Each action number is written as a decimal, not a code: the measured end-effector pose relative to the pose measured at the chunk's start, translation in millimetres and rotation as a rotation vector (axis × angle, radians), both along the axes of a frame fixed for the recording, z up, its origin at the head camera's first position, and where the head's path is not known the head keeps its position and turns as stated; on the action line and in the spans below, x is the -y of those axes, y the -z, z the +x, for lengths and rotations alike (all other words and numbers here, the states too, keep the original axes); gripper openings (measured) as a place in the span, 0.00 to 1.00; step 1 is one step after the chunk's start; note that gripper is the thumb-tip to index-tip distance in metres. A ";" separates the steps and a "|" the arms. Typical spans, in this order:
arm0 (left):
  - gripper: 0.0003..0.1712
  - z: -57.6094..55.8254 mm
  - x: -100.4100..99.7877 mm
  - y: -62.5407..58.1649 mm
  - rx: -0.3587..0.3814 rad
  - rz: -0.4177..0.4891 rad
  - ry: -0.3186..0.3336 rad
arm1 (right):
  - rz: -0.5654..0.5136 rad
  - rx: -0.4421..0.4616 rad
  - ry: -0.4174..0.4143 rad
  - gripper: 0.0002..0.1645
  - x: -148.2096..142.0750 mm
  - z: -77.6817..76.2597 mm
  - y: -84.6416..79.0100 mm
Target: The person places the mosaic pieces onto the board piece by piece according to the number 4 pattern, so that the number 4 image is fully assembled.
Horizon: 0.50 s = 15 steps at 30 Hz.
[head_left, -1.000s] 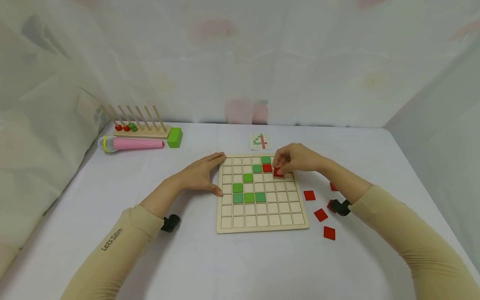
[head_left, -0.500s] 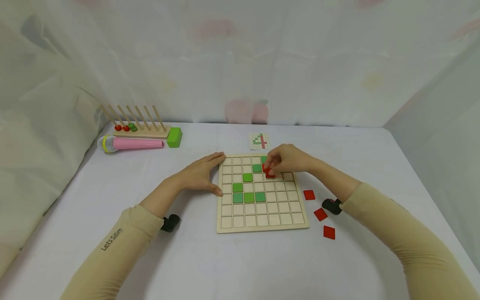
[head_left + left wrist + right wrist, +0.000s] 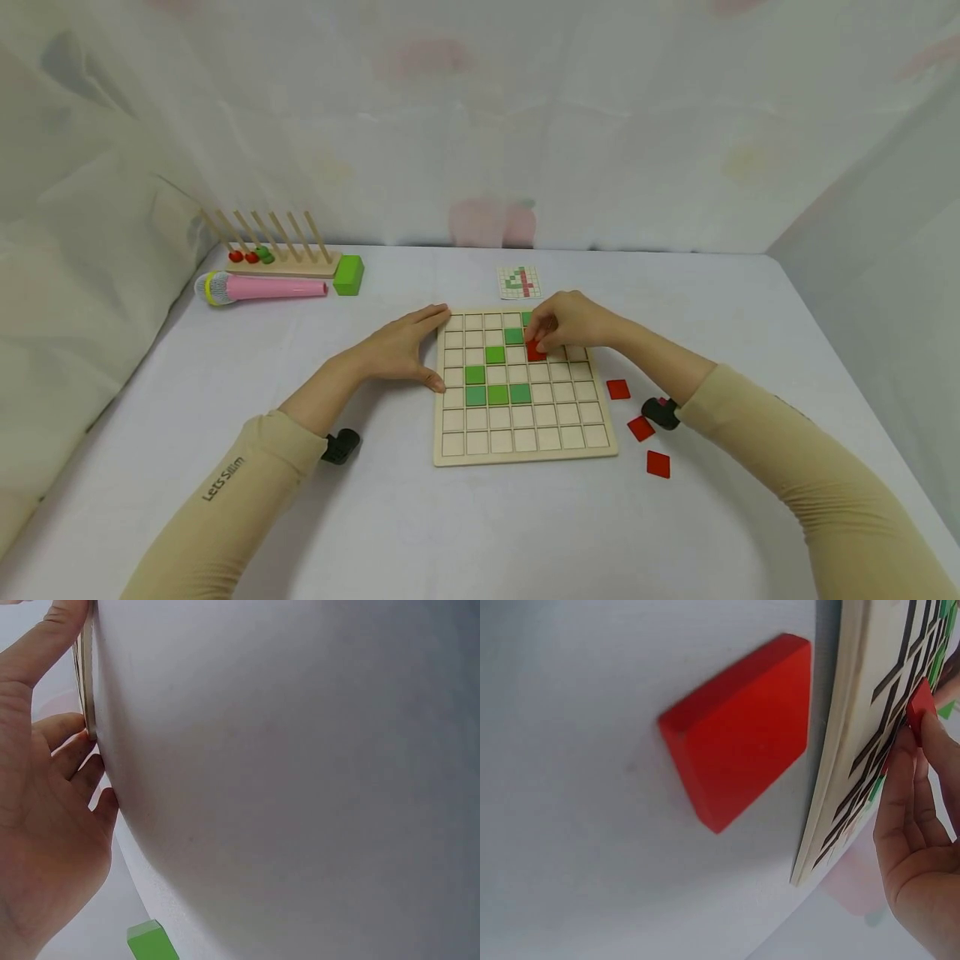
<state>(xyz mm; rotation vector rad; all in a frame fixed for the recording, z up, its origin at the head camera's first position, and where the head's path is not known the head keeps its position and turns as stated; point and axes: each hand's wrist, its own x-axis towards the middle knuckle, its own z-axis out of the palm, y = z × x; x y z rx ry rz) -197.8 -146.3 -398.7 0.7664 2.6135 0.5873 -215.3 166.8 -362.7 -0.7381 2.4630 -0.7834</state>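
- Tabletop [image 3: 375,533]: white, across the lower part of the head view.
- Backdrop [image 3: 637,150]: pale cloth with faint pink patches, across the top of the frame.
- Peg rack [image 3: 300,268]: wooden, upper left, red and green beads low on its pegs.
- Toy microphone [image 3: 277,287]: pink, lying just below the rack in the frame.
- Green block [image 3: 348,276]: at the rack's right end.
- Pattern card [image 3: 518,282]: upper centre, just above the board.
- Grid board [image 3: 495,460]: pale wood, flat, centre of the frame; green tiles [image 3: 498,395] in several cells.
- Loose red tiles [image 3: 658,464]: right of the board, one partly hidden by the right wrist's camera.
- Left hand [image 3: 401,346]: thumb and fingers spread wide, at the board's left edge and upper left corner.
- Right hand [image 3: 573,321]: thumb and fingers pinching one red tile [image 3: 536,353].
- Pinched tile, position: over the board's upper right part, tilted in the right wrist view; contact with the cell cannot be told.
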 end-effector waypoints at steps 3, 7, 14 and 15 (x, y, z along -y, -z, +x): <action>0.73 0.3 0.0 -0.3 0.002 -0.002 -0.002 | 0.004 -0.008 -0.006 0.08 0.5 0.5 0.2; 0.73 0.6 0.2 -0.9 0.011 0.000 -0.004 | 0.006 -0.011 -0.004 0.08 0.8 1.1 0.2; 0.73 0.7 0.2 -1.2 0.013 -0.001 -0.004 | 0.005 -0.023 0.002 0.07 1.5 1.9 0.5; 0.73 0.7 0.1 -1.2 0.012 -0.002 -0.003 | 0.006 -0.026 0.002 0.07 1.6 1.9 0.8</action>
